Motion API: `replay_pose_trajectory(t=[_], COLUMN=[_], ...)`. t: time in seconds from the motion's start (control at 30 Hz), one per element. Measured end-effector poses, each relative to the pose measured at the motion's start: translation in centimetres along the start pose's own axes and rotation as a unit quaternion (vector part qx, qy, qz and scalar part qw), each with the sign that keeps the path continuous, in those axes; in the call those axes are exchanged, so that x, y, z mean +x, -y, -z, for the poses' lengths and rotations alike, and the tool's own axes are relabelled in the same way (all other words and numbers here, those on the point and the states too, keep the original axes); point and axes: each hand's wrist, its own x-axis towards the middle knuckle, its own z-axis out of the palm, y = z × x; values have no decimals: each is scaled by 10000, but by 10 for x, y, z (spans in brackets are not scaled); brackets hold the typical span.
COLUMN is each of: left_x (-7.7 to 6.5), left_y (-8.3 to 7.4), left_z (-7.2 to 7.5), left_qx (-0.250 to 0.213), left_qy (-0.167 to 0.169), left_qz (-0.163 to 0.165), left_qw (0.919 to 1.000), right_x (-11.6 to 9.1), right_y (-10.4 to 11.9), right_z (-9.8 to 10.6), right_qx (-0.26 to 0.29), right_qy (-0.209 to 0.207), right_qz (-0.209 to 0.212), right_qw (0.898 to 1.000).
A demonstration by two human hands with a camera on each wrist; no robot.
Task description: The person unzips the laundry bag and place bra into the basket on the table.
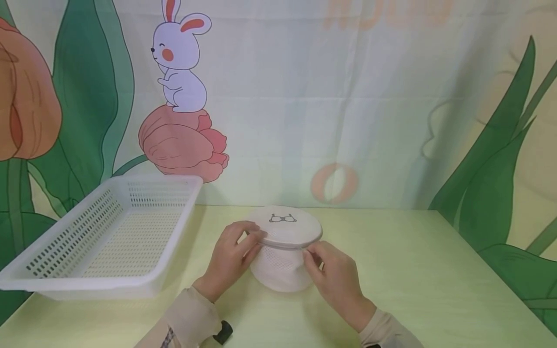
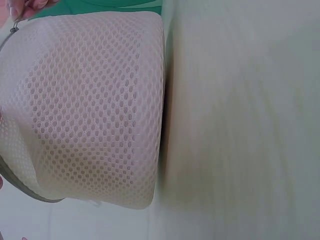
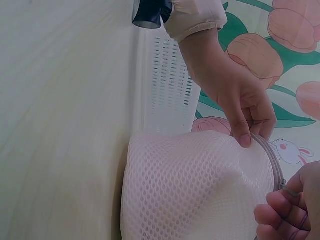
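Note:
A white mesh laundry bag (image 1: 278,270), round and upright, stands on the table. Its flat lid (image 1: 304,227) carries a small bra drawing, and a grey zipper (image 3: 272,159) runs around the edge under it. My left hand (image 1: 232,253) pinches the zipper edge at the bag's left side, thumb on the mesh. At the front right, my right hand (image 1: 337,270) pinches the zipper pull (image 3: 283,183) between thumb and curled fingers. The left wrist view shows the honeycomb mesh wall close up, with the right fingers (image 2: 31,7) at the pull in the top corner.
A white perforated plastic basket (image 1: 188,217) stands to the left on the pale yellow-green table (image 1: 413,280). Behind the table hangs a cloth backdrop (image 1: 278,121) printed with a rabbit and tulips. A dark wrist device (image 1: 224,332) sits by the left sleeve.

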Motion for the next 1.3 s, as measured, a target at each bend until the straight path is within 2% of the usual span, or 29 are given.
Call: replay_pose_trajectory(t=[0.67,0.9,1.03,1.3], left_x=[-3,-3,-2,3], left_y=[6,6,4,3], left_z=[0,1,3,2], left_qx=[148,203,225,272], left_qy=[6,-8,113,23], left_qz=[150,45,25,-260], left_qw=[9998,9998,9997,9993], right_x=[0,-1,-1,0], right_y=[-1,-1,-2,-3], right_z=[0,-1,0,1], right_qx=[27,88,129,139], right_qy=[27,48,30,-75], right_qz=[-65,-108,-82,-14], right_qw=[10000,9999,9999,9999])
